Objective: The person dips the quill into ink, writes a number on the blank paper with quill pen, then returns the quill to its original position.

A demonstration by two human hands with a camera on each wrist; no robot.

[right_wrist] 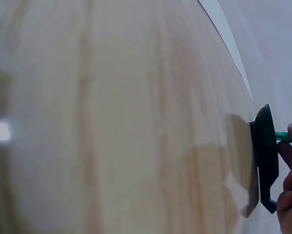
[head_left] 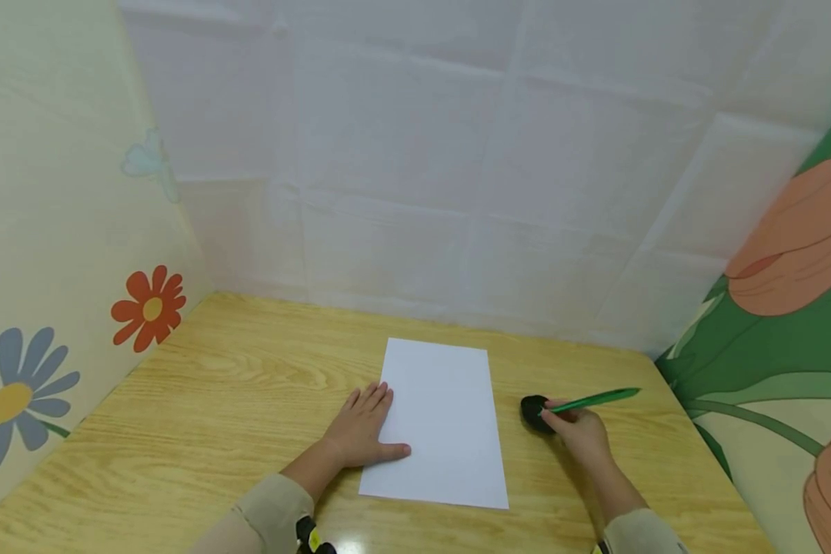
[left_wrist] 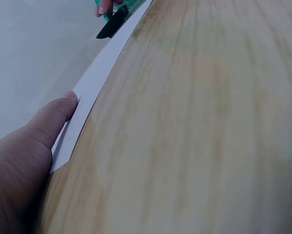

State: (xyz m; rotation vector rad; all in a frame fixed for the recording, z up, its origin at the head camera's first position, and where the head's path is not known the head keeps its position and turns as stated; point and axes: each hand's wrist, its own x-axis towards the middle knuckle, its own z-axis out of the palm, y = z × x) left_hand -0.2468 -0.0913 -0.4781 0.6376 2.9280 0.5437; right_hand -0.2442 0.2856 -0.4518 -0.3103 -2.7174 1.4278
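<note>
A blank white sheet of paper [head_left: 439, 423] lies on the wooden table. My left hand [head_left: 363, 431] rests spread at its left side, thumb across the sheet and fingertips at its edge. To the right of the paper, my right hand [head_left: 582, 435] pinches a slim green pen-like stick [head_left: 599, 398] close to its lower end, beside a rounded black piece [head_left: 535, 414]. In the right wrist view the black piece [right_wrist: 267, 151] looks thin with a hooked end, and the stick meets it. Whether it touches the table I cannot tell.
The wood-grain table [head_left: 249, 385] reaches back to a creased white sheet [head_left: 415, 169] hung behind it. Printed flower panels stand at both sides, with a red flower [head_left: 151, 309] on the left and a large orange bloom [head_left: 796, 238] on the right.
</note>
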